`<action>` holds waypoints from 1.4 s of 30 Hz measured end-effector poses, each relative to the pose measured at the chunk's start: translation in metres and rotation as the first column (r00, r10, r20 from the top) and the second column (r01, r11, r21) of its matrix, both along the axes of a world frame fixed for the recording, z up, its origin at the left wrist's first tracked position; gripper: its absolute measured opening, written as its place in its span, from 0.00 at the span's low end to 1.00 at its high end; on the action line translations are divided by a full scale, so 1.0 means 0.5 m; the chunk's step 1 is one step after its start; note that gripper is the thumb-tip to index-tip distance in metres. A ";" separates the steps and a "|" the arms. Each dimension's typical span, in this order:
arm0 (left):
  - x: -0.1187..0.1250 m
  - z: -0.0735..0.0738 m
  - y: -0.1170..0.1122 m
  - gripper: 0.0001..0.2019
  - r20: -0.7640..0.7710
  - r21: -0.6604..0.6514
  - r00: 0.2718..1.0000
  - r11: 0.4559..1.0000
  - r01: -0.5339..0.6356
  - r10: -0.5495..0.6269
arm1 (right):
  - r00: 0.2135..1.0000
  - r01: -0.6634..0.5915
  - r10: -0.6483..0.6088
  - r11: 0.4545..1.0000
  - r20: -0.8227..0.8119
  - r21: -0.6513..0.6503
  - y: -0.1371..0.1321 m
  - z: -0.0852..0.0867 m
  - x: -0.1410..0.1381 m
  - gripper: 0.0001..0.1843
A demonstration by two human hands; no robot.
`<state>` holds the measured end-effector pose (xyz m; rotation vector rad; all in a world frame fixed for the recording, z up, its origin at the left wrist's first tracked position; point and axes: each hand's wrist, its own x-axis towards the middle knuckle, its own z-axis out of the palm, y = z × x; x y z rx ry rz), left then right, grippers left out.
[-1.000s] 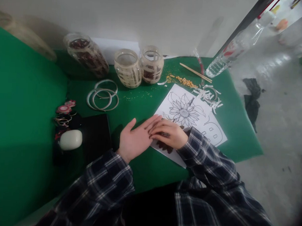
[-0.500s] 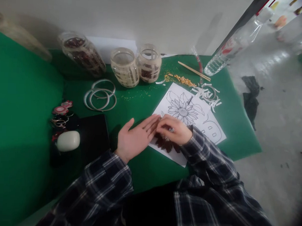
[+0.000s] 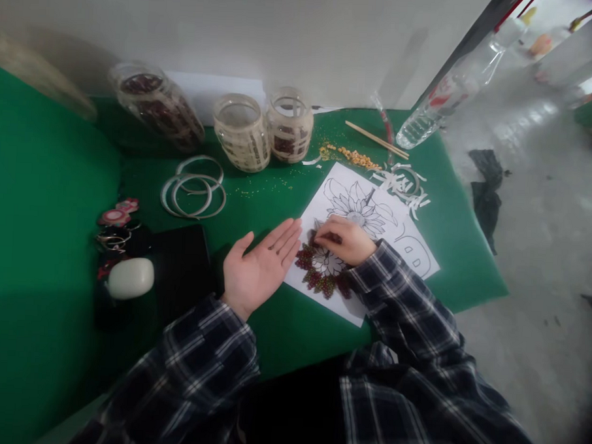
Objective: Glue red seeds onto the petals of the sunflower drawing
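Observation:
A white sheet of paper (image 3: pixel 341 310) with printed sunflower outlines lies on the green table. On its lower flower, the outer petals are covered with dark red and greenish seeds (image 3: pixel 321 282), while the inner petals show bare lines. My right hand (image 3: pixel 349 241) is over the upper left of this flower, thumb and fingers pinched together; whatever is between them is too small to make out. Beside the sheet's left edge, my left hand (image 3: pixel 259 266) is turned palm up with its fingers stretched out. A few small dark seeds (image 3: pixel 274 249) rest on its fingers.
Glass jars (image 3: pixel 241 138) stand along the wall, some holding dark seeds. Tape rings (image 3: pixel 193 214) lie at left, near a white mouse (image 3: pixel 131 278). Corn kernels (image 3: pixel 357 158), chopsticks (image 3: pixel 377 139), paper strips (image 3: pixel 400 184) and a plastic bottle (image 3: pixel 443 97) are at the back right.
My left hand has drawn slightly left, away from my right hand. My right hand has shifted from my left fingertips over the lower flower, whose seeded petals now show more fully.

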<state>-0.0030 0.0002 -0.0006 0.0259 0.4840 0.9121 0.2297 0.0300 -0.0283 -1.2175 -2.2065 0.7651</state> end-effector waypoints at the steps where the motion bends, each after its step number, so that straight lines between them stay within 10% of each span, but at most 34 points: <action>1: 0.000 0.001 0.000 0.35 -0.006 -0.001 1.000 1.000 -0.004 0.004 | 1.000 0.008 -0.008 1.000 -0.001 -0.005 0.000 -0.001 0.000 0.07; 42: 0.001 0.000 0.001 0.34 0.002 -0.047 1.000 0.999 -0.022 0.022 | 0.925 0.279 -0.339 0.913 -0.171 -0.299 -0.003 0.018 -0.020 0.07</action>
